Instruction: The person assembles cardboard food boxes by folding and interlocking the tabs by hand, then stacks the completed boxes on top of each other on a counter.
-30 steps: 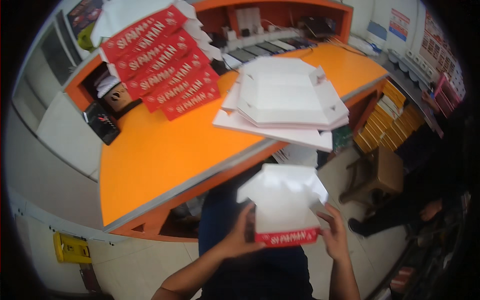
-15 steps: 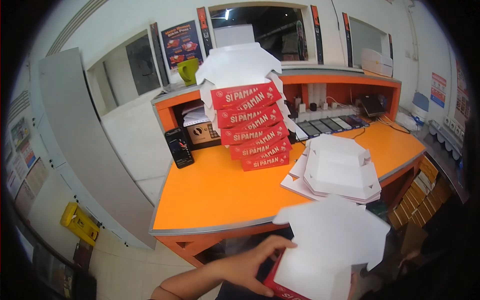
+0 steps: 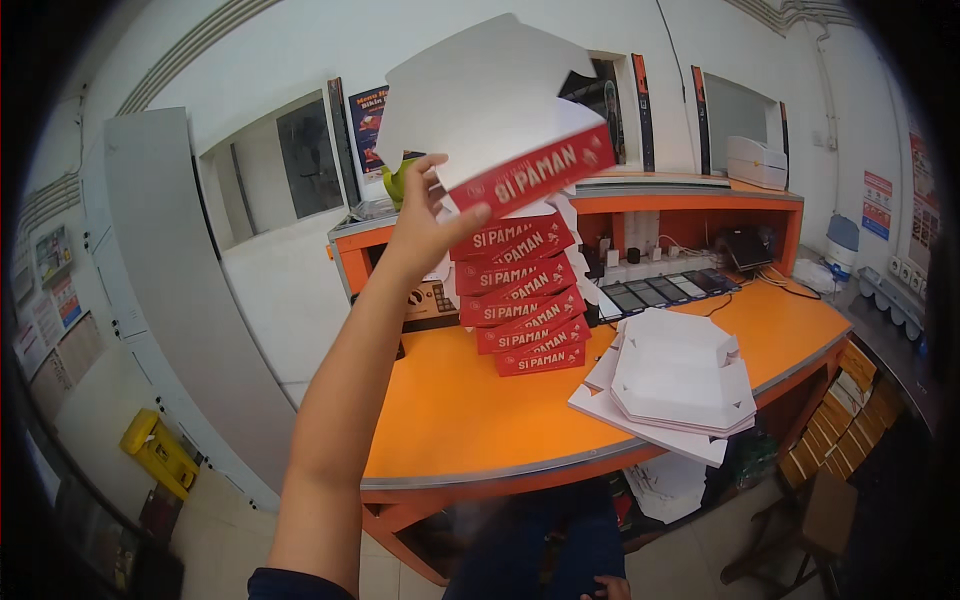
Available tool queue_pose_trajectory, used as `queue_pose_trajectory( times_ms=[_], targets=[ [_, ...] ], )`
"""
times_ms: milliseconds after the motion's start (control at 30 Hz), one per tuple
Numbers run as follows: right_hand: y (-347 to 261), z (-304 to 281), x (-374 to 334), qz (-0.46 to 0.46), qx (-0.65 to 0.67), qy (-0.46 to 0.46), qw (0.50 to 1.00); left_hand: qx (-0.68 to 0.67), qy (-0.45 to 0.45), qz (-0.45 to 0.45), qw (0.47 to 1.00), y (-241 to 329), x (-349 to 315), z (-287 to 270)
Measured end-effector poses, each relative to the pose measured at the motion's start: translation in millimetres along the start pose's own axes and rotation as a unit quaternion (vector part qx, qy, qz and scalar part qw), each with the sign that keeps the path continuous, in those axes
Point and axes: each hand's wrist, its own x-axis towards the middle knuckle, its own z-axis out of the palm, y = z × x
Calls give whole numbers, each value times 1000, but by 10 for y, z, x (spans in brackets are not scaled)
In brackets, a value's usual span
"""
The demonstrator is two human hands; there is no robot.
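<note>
My left hand (image 3: pixel 432 215) is raised, its fingers and thumb closed on the left end of a red and white cardboard food box (image 3: pixel 545 170). The box is tilted, with its white lid standing open behind it. It hangs over the top of a tall stack of similar red boxes (image 3: pixel 520 310) and hides the upper part of that stack. To the right lies a pile of flat white box blanks (image 3: pixel 680 375). My right hand (image 3: pixel 607 588) is low by my legs at the bottom edge, partly cut off, fingers loosely apart with nothing visible in them.
The stack and blanks rest on an orange counter (image 3: pixel 450 430). Several phones or tablets (image 3: pixel 665 290) with cables lie at its back. A green mug (image 3: pixel 397 180) is partly hidden behind the held box. At the lower right stands a wooden stool (image 3: pixel 825 515); a yellow bin (image 3: pixel 160 452) is at left.
My left hand has lifted the box from low in front of me up to the stack's top. My right hand has let go of it and dropped. The view has shifted slightly.
</note>
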Motion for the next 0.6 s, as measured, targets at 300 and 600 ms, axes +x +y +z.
queue_pose_trajectory(
  times_ms=[300, 600],
  targets=[
    [-13, -25, 22, 48, 7, 3, 999, 15, -7, -111, 994, -777, 200, -19],
    [1, -24, 45, 36, 0, -2, 999, -55, 36, -148, 987, -714, 239, 6]
  ],
)
